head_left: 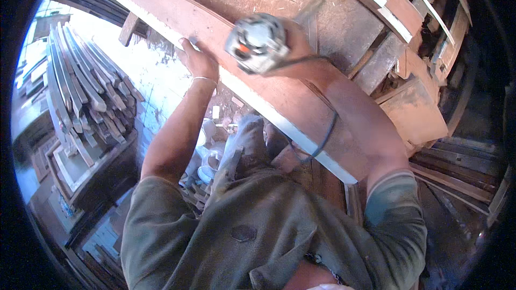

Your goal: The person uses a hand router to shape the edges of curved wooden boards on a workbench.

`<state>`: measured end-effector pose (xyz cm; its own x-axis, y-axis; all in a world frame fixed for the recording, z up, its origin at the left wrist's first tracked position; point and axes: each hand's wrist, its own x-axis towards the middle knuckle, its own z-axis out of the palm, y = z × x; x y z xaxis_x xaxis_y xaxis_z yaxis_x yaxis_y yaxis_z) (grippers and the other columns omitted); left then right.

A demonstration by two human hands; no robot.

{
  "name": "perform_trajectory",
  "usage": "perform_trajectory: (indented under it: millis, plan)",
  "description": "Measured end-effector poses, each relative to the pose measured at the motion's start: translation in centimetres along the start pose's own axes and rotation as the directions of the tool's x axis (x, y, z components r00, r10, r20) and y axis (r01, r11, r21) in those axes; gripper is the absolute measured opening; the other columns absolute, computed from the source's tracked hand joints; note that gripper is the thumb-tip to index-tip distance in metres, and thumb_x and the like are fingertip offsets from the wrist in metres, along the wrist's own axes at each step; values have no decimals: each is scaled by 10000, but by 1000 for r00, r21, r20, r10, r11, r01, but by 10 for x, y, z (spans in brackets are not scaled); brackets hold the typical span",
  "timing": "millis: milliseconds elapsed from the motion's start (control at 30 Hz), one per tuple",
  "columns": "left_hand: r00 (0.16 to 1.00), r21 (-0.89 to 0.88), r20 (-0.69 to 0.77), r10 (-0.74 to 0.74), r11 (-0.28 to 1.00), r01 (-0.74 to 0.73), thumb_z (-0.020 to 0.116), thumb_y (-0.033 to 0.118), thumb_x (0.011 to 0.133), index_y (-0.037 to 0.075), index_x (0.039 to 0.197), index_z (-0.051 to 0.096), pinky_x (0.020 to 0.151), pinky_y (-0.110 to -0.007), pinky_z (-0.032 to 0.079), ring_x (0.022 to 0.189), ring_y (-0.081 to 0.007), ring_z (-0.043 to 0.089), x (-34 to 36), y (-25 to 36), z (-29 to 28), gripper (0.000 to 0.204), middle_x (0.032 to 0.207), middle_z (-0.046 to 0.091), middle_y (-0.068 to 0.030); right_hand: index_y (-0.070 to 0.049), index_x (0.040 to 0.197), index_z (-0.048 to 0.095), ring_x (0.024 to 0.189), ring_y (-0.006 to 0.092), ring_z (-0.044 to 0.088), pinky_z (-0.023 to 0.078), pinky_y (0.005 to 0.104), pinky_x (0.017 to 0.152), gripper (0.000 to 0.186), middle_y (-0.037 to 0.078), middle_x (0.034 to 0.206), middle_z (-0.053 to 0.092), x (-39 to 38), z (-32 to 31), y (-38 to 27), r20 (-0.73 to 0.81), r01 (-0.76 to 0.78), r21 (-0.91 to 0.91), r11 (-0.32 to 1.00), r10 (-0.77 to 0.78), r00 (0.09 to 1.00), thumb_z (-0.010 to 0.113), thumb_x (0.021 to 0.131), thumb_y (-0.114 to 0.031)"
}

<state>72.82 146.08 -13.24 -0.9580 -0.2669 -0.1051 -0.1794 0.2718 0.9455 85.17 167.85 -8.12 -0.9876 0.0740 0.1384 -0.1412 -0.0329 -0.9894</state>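
Note:
A long curved wooden board (301,94) with a pale near edge lies slantwise across the work table. My left hand (200,63) grips that edge toward the far-left end, its fingers partly hidden by the board. My right hand (296,43) holds a round-bodied power tool (257,43), grey and black with an orange spot, over the board. Motion blurs both the tool and this hand, and the tool's underside is hidden. A dark cord (329,131) runs from the tool under my right forearm and loops over the near edge.
Behind the board is a dusty wooden table (344,27) strewn with shavings. Several curved wood strips (86,86) are stacked at the left. Offcuts (416,110) and more planks crowd the right. White buckets (208,173) stand on the floor below the board, near my legs.

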Motion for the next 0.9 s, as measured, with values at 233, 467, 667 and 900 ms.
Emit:
perform_trajectory:
  millis: [233, 467, 667, 900]
  plan:
    - [884, 212, 27, 466, 862, -461, 666, 380, 937, -62, 1469, 355, 1164, -460, 266, 1377, -388, 400, -22, 8, -30, 759, 1480, 429, -237, -11, 1393, 464, 1161, 229, 621, 526, 381, 992, 958, 124, 1228, 650, 55, -14, -20, -73, 94, -208, 974, -111, 991, 949, 586, -191]
    - [-414, -437, 893, 173, 120, -892, 847, 556, 586, 219, 1523, 400, 1226, -613, 101, 1466, -377, 274, -90, 96, -6, 1091, 1494, 415, -207, -50, 1379, 521, 1172, 202, 596, 484, 383, 1030, 742, 50, 1293, 607, -122, -146, -21, -368, -347, 48, 937, 340, 865, 878, 742, -185]
    - [-472, -471, 882, -1, 34, -881, 830, 499, 605, 229, 1529, 379, 1223, -610, 132, 1431, -405, 327, -86, 98, 16, 1063, 1467, 441, -214, -45, 1348, 552, 1151, 201, 587, 461, 390, 1036, 673, 41, 1281, 598, -216, -127, -90, -616, -271, -102, 957, 153, 773, 863, 775, -215]
    - [-318, -323, 946, -62, -107, -940, 887, 468, 524, 139, 1556, 295, 1245, -555, 147, 1440, -394, 327, -26, 106, -3, 1235, 1473, 424, -224, -33, 1301, 567, 1108, 199, 590, 479, 364, 999, 644, 67, 1185, 624, -270, -119, -121, -570, -696, -354, 625, 445, 690, 870, 746, -159]
